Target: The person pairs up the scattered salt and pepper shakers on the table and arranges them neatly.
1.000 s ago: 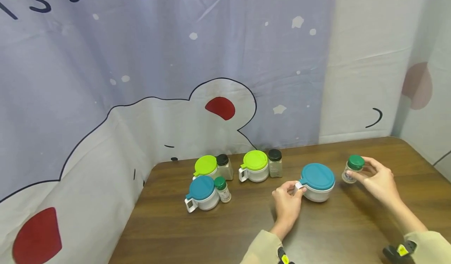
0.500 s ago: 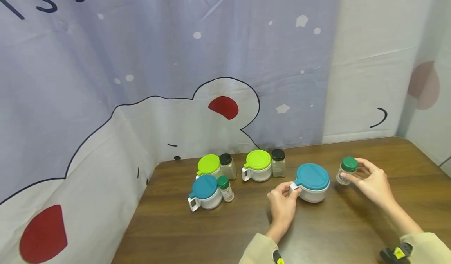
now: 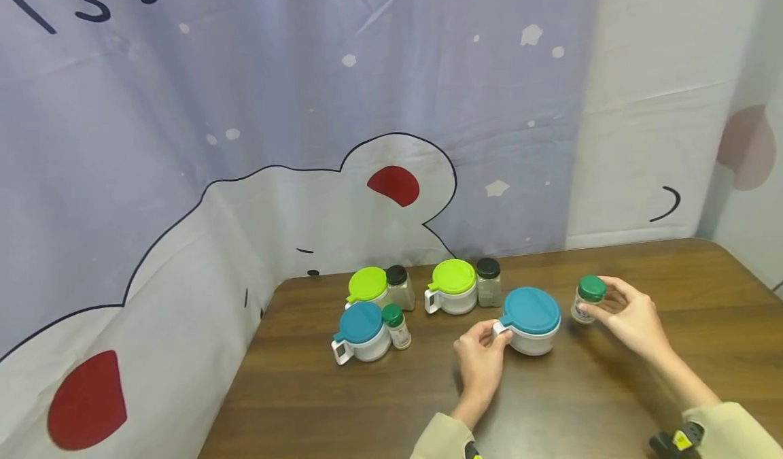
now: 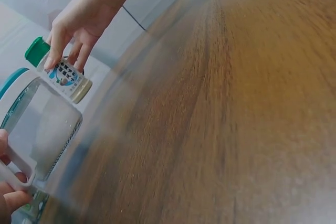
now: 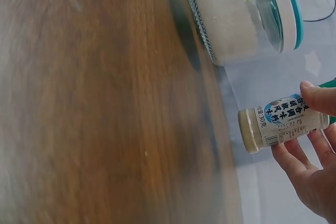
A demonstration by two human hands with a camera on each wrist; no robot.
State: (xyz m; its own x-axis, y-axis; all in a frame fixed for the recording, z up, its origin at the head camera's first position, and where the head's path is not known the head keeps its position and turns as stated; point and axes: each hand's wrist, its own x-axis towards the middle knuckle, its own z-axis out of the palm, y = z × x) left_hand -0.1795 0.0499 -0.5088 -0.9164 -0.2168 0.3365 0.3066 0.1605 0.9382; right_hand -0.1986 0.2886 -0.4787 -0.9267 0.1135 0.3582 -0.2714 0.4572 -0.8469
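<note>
My left hand (image 3: 480, 364) pinches the white handle of a clear seasoning jar (image 4: 44, 119) with a blue lid (image 3: 531, 311) and pale contents. Whether the jar's base touches the table is hard to tell. To its right, my right hand (image 3: 633, 316) holds a small spice bottle (image 5: 281, 121) between thumb and fingers. The bottle has a green cap (image 3: 591, 287), a printed label and pale powder inside. It appears raised a little off the wood, upright in the head view. A small gap separates bottle and jar.
Left on the wooden table (image 3: 318, 411) stand another blue-lidded jar (image 3: 362, 333) and green-capped bottle (image 3: 399, 330). Behind them are a lime-lidded jar (image 3: 368, 284) and black-capped bottle (image 3: 401, 292). A similar lime-lidded jar (image 3: 454, 285) and black-capped bottle (image 3: 489, 285) stand mid-back. A printed curtain (image 3: 306, 105) hangs behind.
Both hands have moved left, bringing the held jar and spice bottle nearer the grouped containers. The grips look the same. The head view has shifted slightly.
</note>
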